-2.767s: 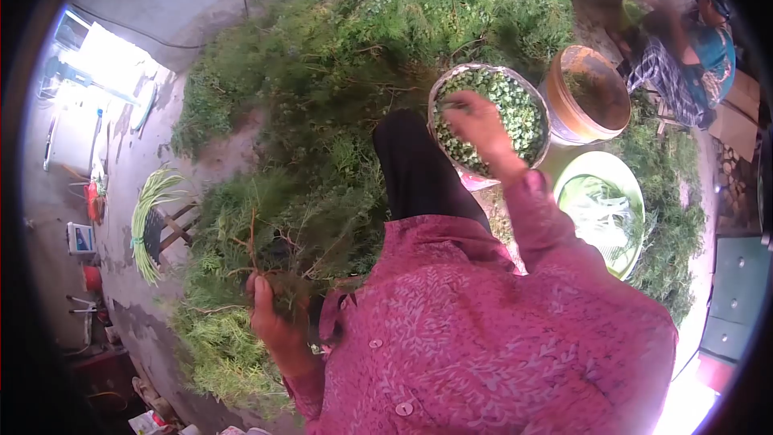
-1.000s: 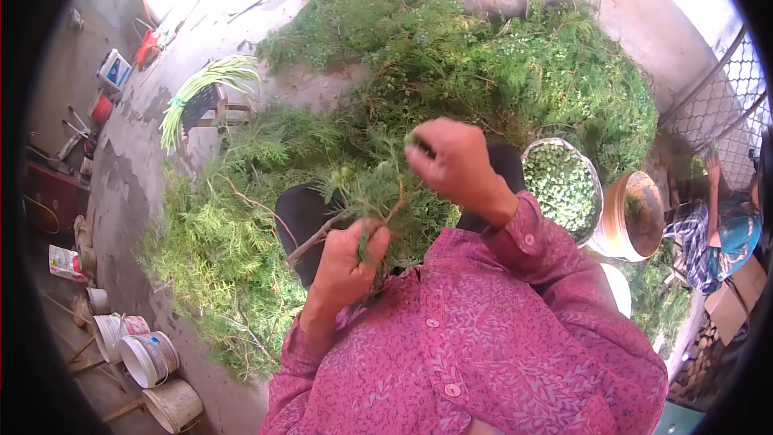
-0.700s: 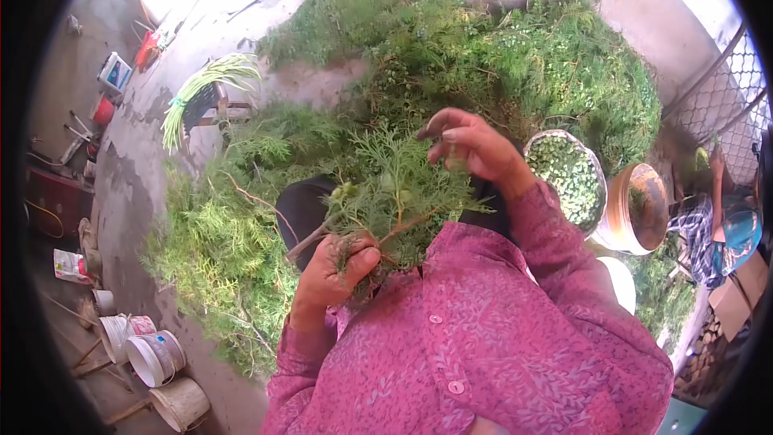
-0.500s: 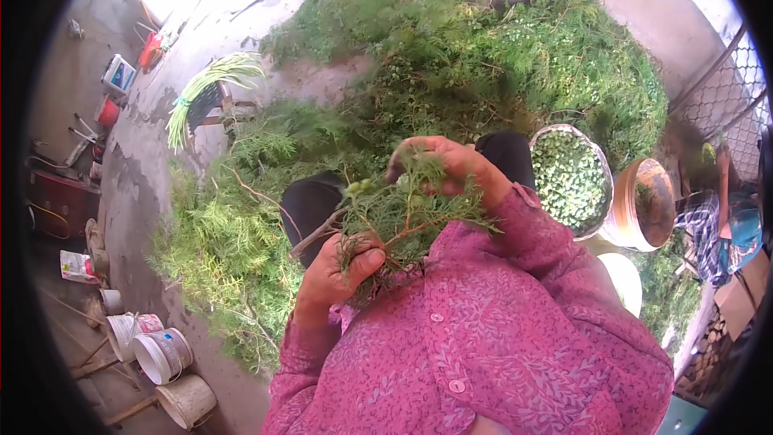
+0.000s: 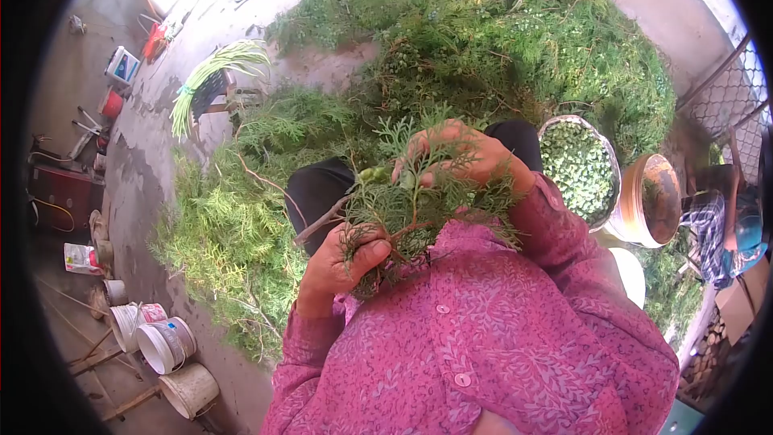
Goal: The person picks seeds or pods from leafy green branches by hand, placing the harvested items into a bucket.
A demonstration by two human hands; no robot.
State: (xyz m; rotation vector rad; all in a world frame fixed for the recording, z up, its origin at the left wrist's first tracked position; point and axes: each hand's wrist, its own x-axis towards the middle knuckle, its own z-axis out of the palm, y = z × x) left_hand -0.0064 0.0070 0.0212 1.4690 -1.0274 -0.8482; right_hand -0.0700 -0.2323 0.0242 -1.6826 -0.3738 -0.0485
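Note:
My left hand (image 5: 342, 262) is closed around the woody stem of a leafy evergreen branch (image 5: 419, 213), with the thumb pressed on top. The branch spreads in front of my chest, and its cut stem end points left. My right hand (image 5: 475, 157) is among the upper sprays with its fingers curled in a pinch; leaves partly cover the fingertips, so what they grip is hidden. Small green cones (image 5: 374, 176) show on the branch, just left of my right fingertips. Right of my knee stands a round basket (image 5: 616, 173) holding many small green cones.
Cut evergreen branches (image 5: 459, 40) form a large heap ahead and to the left. A tan bucket (image 5: 662, 197) stands beside the basket. Long green stalks (image 5: 213, 76) lie tied on a small stool. Several white buckets (image 5: 165, 346) line the left side, and wire mesh (image 5: 737, 89) is at right.
My right hand has shifted slightly right and down, its fingers drawing closer into the sprays. The branch has turned a little, while my left hand keeps its grip. The whole view has shifted slightly.

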